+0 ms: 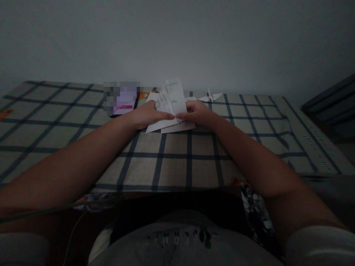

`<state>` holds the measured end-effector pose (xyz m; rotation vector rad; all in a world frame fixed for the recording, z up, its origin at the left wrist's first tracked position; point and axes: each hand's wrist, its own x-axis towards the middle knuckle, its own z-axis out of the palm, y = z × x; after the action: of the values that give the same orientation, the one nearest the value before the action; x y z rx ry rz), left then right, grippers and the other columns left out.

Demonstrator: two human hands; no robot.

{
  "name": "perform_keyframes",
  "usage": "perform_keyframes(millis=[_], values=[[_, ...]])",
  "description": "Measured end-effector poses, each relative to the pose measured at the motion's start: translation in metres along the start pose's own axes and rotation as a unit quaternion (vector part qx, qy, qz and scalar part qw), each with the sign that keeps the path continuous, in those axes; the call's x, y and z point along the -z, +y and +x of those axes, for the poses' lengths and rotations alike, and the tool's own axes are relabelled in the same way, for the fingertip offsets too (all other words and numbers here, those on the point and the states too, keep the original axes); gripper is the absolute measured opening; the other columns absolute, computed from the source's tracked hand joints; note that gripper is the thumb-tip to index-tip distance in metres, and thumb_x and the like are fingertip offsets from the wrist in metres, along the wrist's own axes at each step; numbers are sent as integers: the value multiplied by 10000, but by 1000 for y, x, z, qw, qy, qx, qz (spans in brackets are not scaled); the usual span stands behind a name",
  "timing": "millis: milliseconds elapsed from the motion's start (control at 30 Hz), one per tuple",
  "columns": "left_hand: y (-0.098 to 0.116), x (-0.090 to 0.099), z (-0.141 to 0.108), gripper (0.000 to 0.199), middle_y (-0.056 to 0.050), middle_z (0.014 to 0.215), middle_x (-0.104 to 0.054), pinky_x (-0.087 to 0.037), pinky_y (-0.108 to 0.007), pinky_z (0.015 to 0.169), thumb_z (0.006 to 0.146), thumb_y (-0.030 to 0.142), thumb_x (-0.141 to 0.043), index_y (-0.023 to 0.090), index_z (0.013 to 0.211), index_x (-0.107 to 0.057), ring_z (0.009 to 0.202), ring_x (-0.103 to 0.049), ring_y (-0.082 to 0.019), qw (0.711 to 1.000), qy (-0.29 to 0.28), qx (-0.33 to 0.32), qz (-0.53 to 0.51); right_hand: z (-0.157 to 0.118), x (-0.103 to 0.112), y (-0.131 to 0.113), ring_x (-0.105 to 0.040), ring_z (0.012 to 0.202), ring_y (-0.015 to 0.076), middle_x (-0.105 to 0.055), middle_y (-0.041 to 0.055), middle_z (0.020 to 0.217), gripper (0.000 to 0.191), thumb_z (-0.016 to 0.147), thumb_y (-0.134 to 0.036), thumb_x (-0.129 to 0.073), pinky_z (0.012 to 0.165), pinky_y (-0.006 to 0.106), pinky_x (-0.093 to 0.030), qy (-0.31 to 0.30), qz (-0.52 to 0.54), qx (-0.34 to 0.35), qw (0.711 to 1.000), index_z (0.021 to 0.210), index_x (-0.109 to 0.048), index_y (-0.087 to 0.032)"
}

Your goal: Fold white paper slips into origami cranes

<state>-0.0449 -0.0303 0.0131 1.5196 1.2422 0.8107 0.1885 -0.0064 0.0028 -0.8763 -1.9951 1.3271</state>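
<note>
Both my hands grip a piece of white printed paper point(172, 96) that stands up folded between them, its layers fanned at the top. My left hand point(152, 112) pinches its left lower edge, thumb pointing right. From the other side my right hand point(197, 112) pinches it too, and the two thumb tips nearly meet at the bottom. Under the hands lie more white paper sheets point(177, 128), flat on the checked cloth. Just beyond my right hand sits a small folded paper piece point(211, 97) with pointed ends, shaped like a paper crane.
A phone point(124, 100) with a lit, partly blurred screen lies left of my left hand. The checked tablecloth point(174, 159) covers the table, which meets a plain wall point(177, 40). A dark slatted object point(332, 103) stands at the right. A thin cable point(72, 236) hangs at the lower left.
</note>
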Motion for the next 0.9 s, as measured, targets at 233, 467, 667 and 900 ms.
perform_keyframes(millis=[233,467,667,900], values=[[-1,1,1,551,-120,1171,-800,-595,-392,970,633,329,-873,163,1150,-781,1078,-770,-303,999,-29,9,-33,5,-3,7,-649,768,144,-749,52,895,419,787,-519,-824,643,238,-522,40,-32,65,997,960,-753,-144],[-2,1,1,570,-143,1174,-792,-609,-386,913,646,311,-865,149,1184,-768,1062,-771,-322,999,-10,17,-26,4,-2,5,-643,707,126,-751,41,861,405,752,-469,-843,573,214,-500,19,10,27,999,962,-734,-140],[-1,0,0,575,-176,1200,-782,-605,-439,953,635,317,-884,143,1173,-777,1085,-766,-357,999,-13,27,-39,0,-3,-4,-608,659,110,-730,20,807,306,779,-380,-813,549,198,-480,23,-3,-5,1000,949,-721,-143],[1,1,1,579,-151,1192,-790,-560,-443,1042,619,324,-896,160,1162,-778,1159,-740,-354,1000,7,5,7,0,-5,-1,-569,616,99,-679,-4,734,387,763,-480,-844,510,190,-442,21,13,-11,1000,907,-688,-157]])
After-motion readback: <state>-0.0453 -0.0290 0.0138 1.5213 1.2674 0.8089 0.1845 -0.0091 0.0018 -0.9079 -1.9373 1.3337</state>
